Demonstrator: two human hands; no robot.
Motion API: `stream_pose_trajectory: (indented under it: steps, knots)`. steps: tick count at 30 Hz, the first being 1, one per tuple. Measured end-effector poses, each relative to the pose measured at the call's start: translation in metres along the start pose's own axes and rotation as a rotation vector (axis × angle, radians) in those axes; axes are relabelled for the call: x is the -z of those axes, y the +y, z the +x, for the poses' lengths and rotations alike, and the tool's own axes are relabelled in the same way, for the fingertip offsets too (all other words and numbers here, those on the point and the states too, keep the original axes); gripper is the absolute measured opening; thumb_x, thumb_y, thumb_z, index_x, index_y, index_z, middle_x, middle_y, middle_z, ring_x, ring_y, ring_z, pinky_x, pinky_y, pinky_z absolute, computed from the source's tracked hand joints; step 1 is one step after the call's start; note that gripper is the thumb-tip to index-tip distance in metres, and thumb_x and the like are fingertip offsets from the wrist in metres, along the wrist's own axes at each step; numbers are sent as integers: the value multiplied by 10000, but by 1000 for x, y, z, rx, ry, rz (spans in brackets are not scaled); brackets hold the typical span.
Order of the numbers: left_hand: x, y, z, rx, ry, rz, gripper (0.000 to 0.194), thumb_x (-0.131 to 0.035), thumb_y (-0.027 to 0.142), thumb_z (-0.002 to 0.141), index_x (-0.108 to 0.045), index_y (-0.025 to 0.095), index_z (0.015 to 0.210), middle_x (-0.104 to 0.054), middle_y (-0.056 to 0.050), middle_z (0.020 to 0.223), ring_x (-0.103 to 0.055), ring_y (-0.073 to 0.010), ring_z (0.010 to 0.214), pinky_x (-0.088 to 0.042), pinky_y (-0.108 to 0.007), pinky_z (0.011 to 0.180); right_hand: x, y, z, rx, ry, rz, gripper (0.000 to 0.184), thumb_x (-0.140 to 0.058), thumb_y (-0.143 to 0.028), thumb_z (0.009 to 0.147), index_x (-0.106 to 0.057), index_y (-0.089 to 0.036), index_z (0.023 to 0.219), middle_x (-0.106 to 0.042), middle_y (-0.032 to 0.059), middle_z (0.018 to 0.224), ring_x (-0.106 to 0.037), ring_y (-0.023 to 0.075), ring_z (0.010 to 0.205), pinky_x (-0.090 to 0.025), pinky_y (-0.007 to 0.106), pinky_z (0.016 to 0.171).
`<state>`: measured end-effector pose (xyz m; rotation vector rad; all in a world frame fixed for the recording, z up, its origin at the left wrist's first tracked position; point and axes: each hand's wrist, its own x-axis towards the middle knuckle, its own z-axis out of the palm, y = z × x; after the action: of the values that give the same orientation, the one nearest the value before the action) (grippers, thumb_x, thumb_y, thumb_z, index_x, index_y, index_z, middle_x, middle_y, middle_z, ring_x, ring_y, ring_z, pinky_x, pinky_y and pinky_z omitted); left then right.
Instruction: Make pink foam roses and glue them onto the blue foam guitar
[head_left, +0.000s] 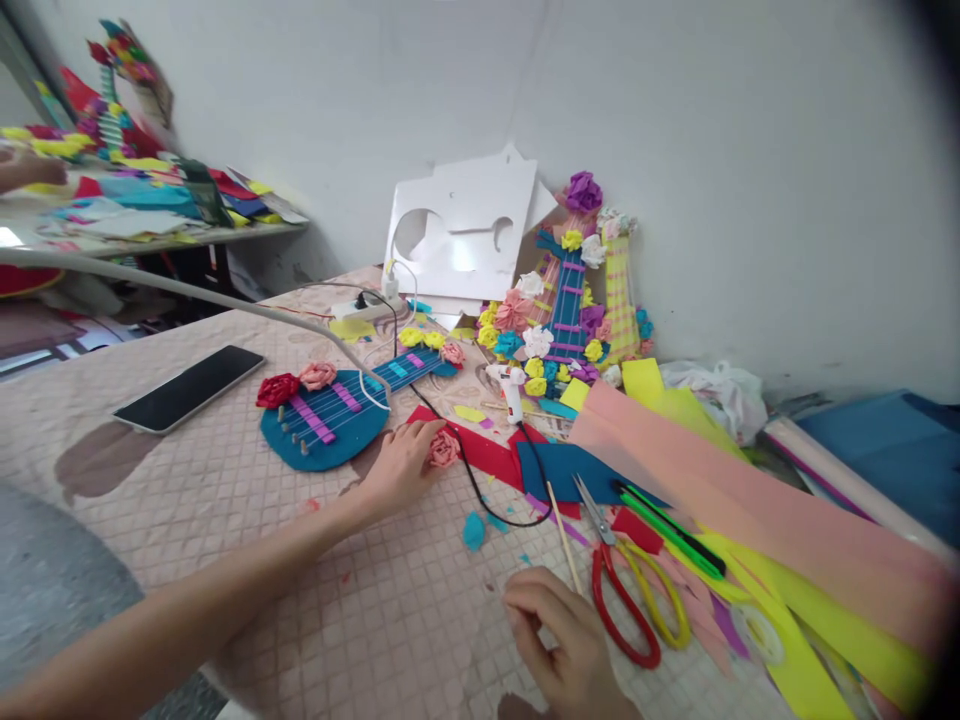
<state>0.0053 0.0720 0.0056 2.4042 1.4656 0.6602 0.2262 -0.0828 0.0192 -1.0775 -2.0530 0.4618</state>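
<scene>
My left hand (405, 462) reaches over the table with its fingers closed on a pink paper rose (445, 447), right beside a strip of red paper (487, 458). Just behind that hand lies a blue paper guitar (337, 420) with purple bars, strings and a red rose (277, 390) on its edge. My right hand (559, 635) is curled into a loose fist near the front, and nothing shows in it. Close to it are a thin wooden stick (564, 540) and scissors (626, 600) with red and yellow handles.
A white glue gun (510, 390) stands on the table, its black cord looping forward. A phone (191, 388) lies at left. A pale lamp arm (225, 295) crosses above. Green cutter (671, 530), tape roll (757, 633) and paper sheets (720, 470) cover the right. Decorated guitars (566, 300) lean behind.
</scene>
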Motion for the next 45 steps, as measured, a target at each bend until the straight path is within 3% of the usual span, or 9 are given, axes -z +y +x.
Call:
stream_pose_trajectory:
  steps: [12, 16, 22, 26, 29, 36, 39, 43, 45]
  knots:
    - [6, -3, -19, -44, 25, -20, 543, -612, 235, 787, -398, 158, 1280, -536, -142, 1244, -469, -308, 1158, -400, -466, 908, -9, 2, 0, -69, 9, 64, 174, -472, -80, 868, -564, -204, 949, -624, 47, 826, -596, 149, 725, -479, 249, 626]
    - [9, 12, -27, -119, 103, -38, 386, -557, 216, 847, -459, 209, 1220, -552, -97, 1218, -471, -267, 1148, -356, -446, 945, -11, 3, -3, -100, 35, 82, 177, -464, -79, 865, -567, -201, 941, -623, 48, 823, -599, 145, 712, -488, 237, 614]
    - [14, 51, -42, -321, -167, -119, 237, -599, 233, 827, -557, 233, 1061, -620, -31, 1030, -529, -218, 991, -363, -386, 897, -14, 3, -3, -65, 53, 51, 172, -460, -73, 857, -567, -196, 913, -629, 52, 806, -619, 151, 734, -512, 217, 617]
    - [5, 61, -44, -309, -214, -41, 367, -686, 347, 761, -551, 202, 1070, -589, -65, 1073, -515, -248, 1008, -366, -408, 895, -15, 3, -2, -56, 48, 47, 175, -460, -68, 855, -573, -191, 907, -629, 53, 794, -619, 148, 714, -509, 205, 580]
    - [-1, 59, -42, -308, -233, 25, 163, -608, 266, 828, -572, 183, 963, -614, -54, 966, -537, -226, 929, -372, -395, 874, -16, 4, -3, -62, 37, 48, 178, -456, -68, 858, -575, -188, 913, -627, 55, 794, -615, 146, 697, -503, 209, 561]
    - [6, 47, -48, -328, -162, -74, 172, -425, 188, 928, -576, 190, 847, -628, -22, 841, -554, -177, 831, -379, -350, 823, -16, 2, -4, -100, 11, 53, 162, -461, -85, 860, -587, -182, 892, -626, 56, 794, -617, 163, 730, -523, 258, 650]
    - [13, 34, -53, -253, -84, -96, 119, -468, 177, 901, -554, 209, 976, -615, -43, 1022, -548, -205, 958, -398, -365, 837, -16, 1, -4, -106, 20, 56, 157, -468, -85, 858, -586, -182, 892, -627, 57, 802, -613, 160, 729, -517, 252, 632]
    - [15, 11, -49, -117, 139, -64, 427, -555, 178, 835, -423, 207, 1240, -486, -111, 1276, -424, -278, 1204, -369, -453, 975, -16, 0, -3, -96, 25, 58, 156, -467, -88, 858, -586, -184, 886, -627, 54, 795, -607, 153, 710, -508, 241, 601]
    - [12, 1, -44, -91, 143, -106, 527, -582, 192, 812, -368, 202, 1294, -420, -134, 1344, -395, -288, 1248, -367, -467, 1004, -17, 0, -4, -88, 24, 62, 153, -468, -91, 858, -585, -184, 886, -626, 54, 794, -607, 152, 706, -509, 239, 599]
